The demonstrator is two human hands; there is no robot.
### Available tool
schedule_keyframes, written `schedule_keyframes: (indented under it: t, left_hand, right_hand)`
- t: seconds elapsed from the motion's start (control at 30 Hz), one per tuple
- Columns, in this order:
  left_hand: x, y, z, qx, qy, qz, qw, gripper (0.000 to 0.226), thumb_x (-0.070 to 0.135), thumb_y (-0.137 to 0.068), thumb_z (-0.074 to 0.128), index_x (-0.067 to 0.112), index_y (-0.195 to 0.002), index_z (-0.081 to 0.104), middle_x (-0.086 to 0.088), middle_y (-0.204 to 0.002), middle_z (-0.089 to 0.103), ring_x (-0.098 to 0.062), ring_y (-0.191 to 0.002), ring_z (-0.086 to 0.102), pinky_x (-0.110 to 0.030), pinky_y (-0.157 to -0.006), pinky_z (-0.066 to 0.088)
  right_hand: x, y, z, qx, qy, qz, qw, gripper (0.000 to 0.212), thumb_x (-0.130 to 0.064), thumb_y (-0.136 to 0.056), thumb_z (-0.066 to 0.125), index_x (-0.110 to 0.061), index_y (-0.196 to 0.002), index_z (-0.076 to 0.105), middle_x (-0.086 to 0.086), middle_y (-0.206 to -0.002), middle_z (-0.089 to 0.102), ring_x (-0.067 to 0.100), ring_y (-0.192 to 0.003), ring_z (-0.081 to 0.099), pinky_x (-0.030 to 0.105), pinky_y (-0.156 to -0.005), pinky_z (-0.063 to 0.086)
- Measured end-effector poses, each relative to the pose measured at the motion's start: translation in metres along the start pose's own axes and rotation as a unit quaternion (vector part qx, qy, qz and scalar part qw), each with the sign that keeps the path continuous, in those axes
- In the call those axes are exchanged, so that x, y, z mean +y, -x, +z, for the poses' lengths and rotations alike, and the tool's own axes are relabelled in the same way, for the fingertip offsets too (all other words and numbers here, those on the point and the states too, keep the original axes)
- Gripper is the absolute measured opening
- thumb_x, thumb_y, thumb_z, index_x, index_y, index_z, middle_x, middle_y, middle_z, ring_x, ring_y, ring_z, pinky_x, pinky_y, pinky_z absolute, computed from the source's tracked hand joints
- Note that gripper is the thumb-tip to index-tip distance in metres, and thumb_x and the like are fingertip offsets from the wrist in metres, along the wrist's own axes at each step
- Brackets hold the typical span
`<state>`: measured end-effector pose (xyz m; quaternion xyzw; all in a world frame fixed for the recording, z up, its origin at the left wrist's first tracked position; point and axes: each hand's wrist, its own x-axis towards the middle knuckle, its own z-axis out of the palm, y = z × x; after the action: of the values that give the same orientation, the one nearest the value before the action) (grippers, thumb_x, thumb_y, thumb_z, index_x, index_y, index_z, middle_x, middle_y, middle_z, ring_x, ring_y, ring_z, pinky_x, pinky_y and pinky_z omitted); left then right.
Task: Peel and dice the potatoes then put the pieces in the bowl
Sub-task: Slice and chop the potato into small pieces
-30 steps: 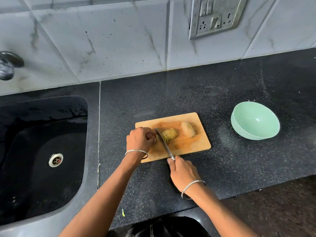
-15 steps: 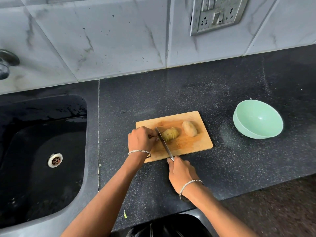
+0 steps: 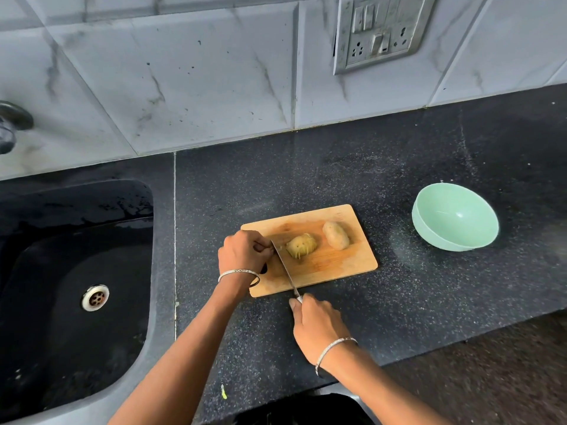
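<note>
Black granite counter [image 3: 399, 302], rectangular wooden board [image 3: 337, 265] — right hand [image 3: 316, 326] clamped on slim steel knife [image 3: 285, 268], left hand [image 3: 242, 253] curled at nine o'clock, contents unclear; steady sliced yellow potato [image 3: 302, 246].

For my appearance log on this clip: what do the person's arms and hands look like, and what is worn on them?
Both forearms are bare, with no sleeves in view. The left hand and right hand wear no gloves. Each wrist carries a thin silver bangle: the left bangle, the right bangle. No rings can be made out.
</note>
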<state>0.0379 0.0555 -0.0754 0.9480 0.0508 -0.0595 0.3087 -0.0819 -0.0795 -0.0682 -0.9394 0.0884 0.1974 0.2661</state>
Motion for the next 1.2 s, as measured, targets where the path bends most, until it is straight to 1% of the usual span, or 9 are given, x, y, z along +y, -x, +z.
schedule_keyframes:
  t: [0.13,0.23,0.33,0.43,0.5,0.67,0.77,0.87,1.2]
  left_hand:
    - [-0.002,0.001,-0.002,-0.016,-0.014,0.021,1.0,0.01,0.018,-0.077,0.074,0.027,-0.081,0.072,0.01,-0.074,0.071,-0.015,-0.082,0.066,-0.029,-0.073,0.051]
    - [0.002,0.004,0.002,0.009,-0.037,0.058,0.998,0.012,0.016,-0.079,0.07,0.026,-0.087,0.071,0.009,-0.078,0.071,-0.018,-0.085,0.065,-0.03,-0.072,0.048]
    - [0.007,0.006,0.009,0.014,-0.043,0.092,0.995,0.008,0.027,-0.078,0.074,0.028,-0.083,0.069,0.009,-0.08,0.067,-0.018,-0.083,0.063,-0.033,-0.073,0.05]
    - [0.012,0.007,0.018,0.003,-0.065,0.114,0.991,0.024,0.044,-0.072,0.077,0.029,-0.087,0.068,0.01,-0.084,0.064,-0.017,-0.083,0.061,-0.037,-0.075,0.05]
    - [0.014,0.006,0.022,0.005,-0.079,0.115,0.99,0.03,0.048,-0.071,0.077,0.03,-0.094,0.069,0.009,-0.087,0.064,-0.018,-0.086,0.06,-0.036,-0.076,0.049]
    - [0.014,0.002,0.023,0.014,-0.086,0.114,0.99,0.025,0.043,-0.072,0.077,0.03,-0.093,0.071,0.011,-0.084,0.064,-0.017,-0.087,0.06,-0.035,-0.077,0.048]
    - [0.012,0.002,0.023,0.017,-0.076,0.114,0.99,0.022,0.04,-0.073,0.077,0.031,-0.092,0.071,0.011,-0.084,0.066,-0.016,-0.086,0.061,-0.037,-0.079,0.048]
    - [0.01,0.003,0.026,0.025,-0.082,0.118,0.989,0.022,0.042,-0.073,0.075,0.031,-0.092,0.07,0.01,-0.086,0.067,-0.016,-0.087,0.061,-0.036,-0.078,0.046]
    - [0.004,0.009,0.024,0.04,-0.079,0.117,0.989,0.024,0.047,-0.072,0.07,0.033,-0.091,0.065,0.012,-0.09,0.064,-0.015,-0.089,0.059,-0.033,-0.074,0.035]
  right_hand:
    - [0.005,-0.001,-0.011,0.029,-0.001,-0.008,1.0,0.036,-0.042,-0.103,0.03,-0.015,-0.102,0.053,0.013,-0.101,0.065,0.036,-0.096,0.062,0.037,-0.068,0.039]
    - [0.012,-0.005,-0.019,0.05,-0.008,-0.006,0.999,0.035,-0.044,-0.102,0.029,-0.018,-0.098,0.052,0.011,-0.098,0.065,0.036,-0.094,0.062,0.039,-0.069,0.043]
    - [0.021,-0.01,-0.026,0.061,-0.012,0.002,0.998,0.035,-0.045,-0.102,0.028,-0.019,-0.096,0.05,0.011,-0.098,0.066,0.036,-0.095,0.061,0.04,-0.071,0.043]
    - [0.028,-0.01,-0.03,0.063,-0.013,0.0,0.998,0.033,-0.046,-0.102,0.028,-0.021,-0.092,0.047,0.01,-0.096,0.065,0.037,-0.093,0.061,0.039,-0.068,0.039]
    - [0.03,-0.008,-0.029,0.055,-0.01,-0.005,0.998,0.035,-0.047,-0.102,0.028,-0.021,-0.093,0.049,0.009,-0.095,0.065,0.036,-0.092,0.061,0.04,-0.07,0.042]
    - [0.032,-0.007,-0.026,0.044,0.006,-0.009,0.999,0.037,-0.047,-0.102,0.028,-0.02,-0.101,0.054,0.008,-0.096,0.066,0.034,-0.092,0.063,0.042,-0.074,0.049]
    - [0.032,-0.006,-0.027,0.046,0.009,-0.006,0.999,0.037,-0.047,-0.102,0.028,-0.02,-0.105,0.054,0.01,-0.098,0.066,0.035,-0.094,0.063,0.042,-0.074,0.048]
    - [0.032,-0.005,-0.028,0.053,0.019,0.002,0.998,0.036,-0.047,-0.102,0.027,-0.02,-0.105,0.052,0.01,-0.098,0.065,0.036,-0.095,0.063,0.042,-0.074,0.048]
    - [0.029,-0.002,-0.025,0.07,0.032,0.002,0.997,0.034,-0.046,-0.103,0.027,-0.02,-0.101,0.049,0.009,-0.095,0.065,0.036,-0.092,0.064,0.038,-0.063,0.039]
